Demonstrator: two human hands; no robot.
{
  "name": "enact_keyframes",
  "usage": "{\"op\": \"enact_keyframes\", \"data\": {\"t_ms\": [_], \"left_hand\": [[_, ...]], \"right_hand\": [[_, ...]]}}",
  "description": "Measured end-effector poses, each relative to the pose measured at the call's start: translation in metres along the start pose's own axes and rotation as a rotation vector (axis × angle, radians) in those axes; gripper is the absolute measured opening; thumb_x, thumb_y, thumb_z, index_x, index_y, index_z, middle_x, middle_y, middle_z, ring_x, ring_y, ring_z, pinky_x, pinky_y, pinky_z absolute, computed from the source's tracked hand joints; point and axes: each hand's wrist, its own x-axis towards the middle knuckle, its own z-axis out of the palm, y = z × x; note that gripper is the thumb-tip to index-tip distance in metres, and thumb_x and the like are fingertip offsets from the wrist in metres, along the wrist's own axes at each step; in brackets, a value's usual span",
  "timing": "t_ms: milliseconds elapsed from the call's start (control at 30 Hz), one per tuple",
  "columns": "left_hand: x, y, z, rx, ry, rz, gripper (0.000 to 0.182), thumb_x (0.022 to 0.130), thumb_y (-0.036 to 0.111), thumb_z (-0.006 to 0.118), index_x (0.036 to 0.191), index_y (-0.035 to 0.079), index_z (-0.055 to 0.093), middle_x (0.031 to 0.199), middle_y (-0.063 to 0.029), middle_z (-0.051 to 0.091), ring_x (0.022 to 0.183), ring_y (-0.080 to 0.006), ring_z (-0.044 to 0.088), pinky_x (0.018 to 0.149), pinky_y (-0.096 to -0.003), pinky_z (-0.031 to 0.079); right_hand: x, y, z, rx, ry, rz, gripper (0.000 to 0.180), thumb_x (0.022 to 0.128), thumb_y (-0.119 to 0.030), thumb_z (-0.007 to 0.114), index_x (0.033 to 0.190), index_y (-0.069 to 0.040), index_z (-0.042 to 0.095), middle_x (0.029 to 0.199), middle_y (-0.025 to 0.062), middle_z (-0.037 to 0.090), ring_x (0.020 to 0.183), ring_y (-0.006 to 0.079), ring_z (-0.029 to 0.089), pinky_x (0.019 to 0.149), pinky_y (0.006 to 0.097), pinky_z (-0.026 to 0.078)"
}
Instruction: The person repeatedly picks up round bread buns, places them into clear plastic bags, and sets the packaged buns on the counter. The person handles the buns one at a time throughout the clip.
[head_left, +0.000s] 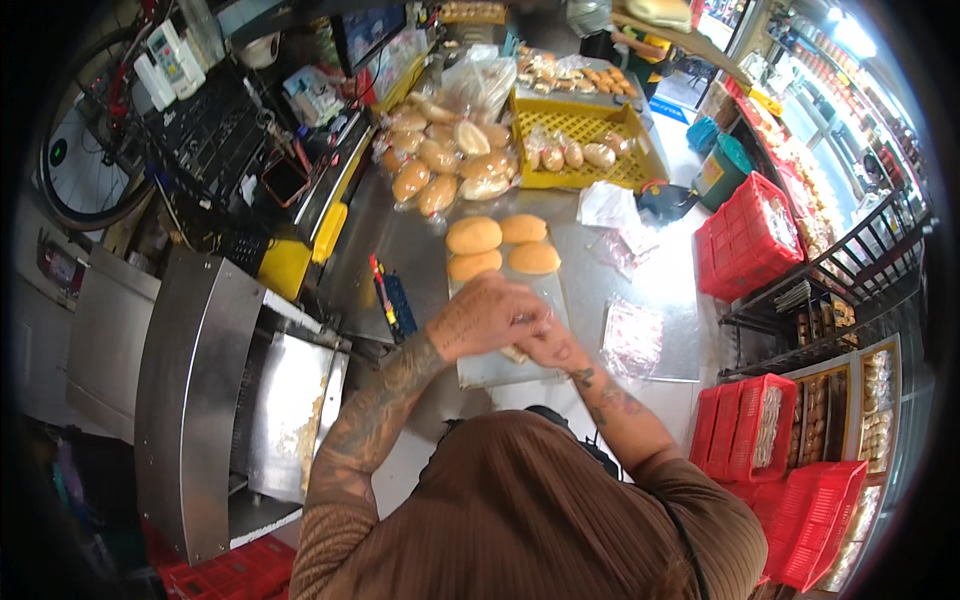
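My left hand (476, 316) and my right hand (544, 339) meet above the near end of a pale tray (480, 373), fingers bent inward and partly blurred. Beneath them shows a sliver of a pale thing (514, 353), perhaps a wrapped bread roll. My hands cover most of it, so their grip on it cannot be made out. Just beyond my hands, unwrapped oval bread rolls (474, 235) rest in two pairs on the tray. To the right lies a stack of printed plastic bags (632, 337). A red-and-yellow pen-like tool (384, 297) lies on the left.
Bagged bread rolls (439, 157) are heaped at the back of the steel table (360, 247), beside a yellow plastic crate (585, 180) with more. A steel machine (187, 405) stands left. Red crates (746, 240) and a dark metal rack (832, 270) line the right. Another person (645, 49) stands beyond.
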Motion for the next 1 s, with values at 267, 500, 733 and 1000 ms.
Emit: {"op": "enact_keyframes", "data": {"t_ms": [267,500,733,1000], "left_hand": [[-0.036,-0.008,0.126,-0.612,0.749,-0.367,0.101,0.098,0.036,0.080,0.169,0.005,0.016,0.167,-0.0324,0.026,0.153,-0.0436,0.037,0.126,-0.0475,0.033],[-0.047,0.015,0.166,0.352,0.644,-0.064,0.103,0.070,0.035,0.101,0.154,0.005,0.050,0.157,-0.0266,0.050,0.145,-0.0410,0.051,0.117,-0.0568,0.043],[-0.055,0.051,0.205,-1.622,0.954,-0.679,0.071,0.111,0.065,0.038,0.152,0.008,0.053,0.153,-0.0157,0.058,0.138,-0.0343,0.060,0.118,-0.0486,0.047],[-0.078,0.019,0.192,-1.062,0.831,-0.812,0.049,0.114,0.042,0.055,0.143,0.003,0.056,0.127,-0.0054,0.063,0.117,-0.0158,0.059,0.106,-0.0325,0.047]], "right_hand": [[0.024,-0.028,-0.008,0.699,0.223,0.220,0.050,0.115,-0.041,0.051,0.146,-0.002,0.059,0.142,0.0110,0.064,0.126,0.0215,0.063,0.111,0.0385,0.050],[0.009,-0.008,-0.061,1.270,0.282,0.702,0.062,0.115,-0.055,0.038,0.144,-0.004,0.059,0.135,0.0121,0.068,0.123,0.0253,0.066,0.110,0.0425,0.052],[-0.020,-0.026,-0.083,0.654,-0.216,0.436,0.051,0.117,-0.045,0.042,0.117,-0.002,0.069,0.117,0.0073,0.068,0.108,0.0156,0.062,0.101,0.0350,0.049],[-0.033,0.019,0.009,0.365,-0.131,0.222,0.039,0.115,-0.033,0.051,0.140,-0.003,0.055,0.114,0.0056,0.063,0.107,0.0163,0.058,0.102,0.0306,0.046]]}}
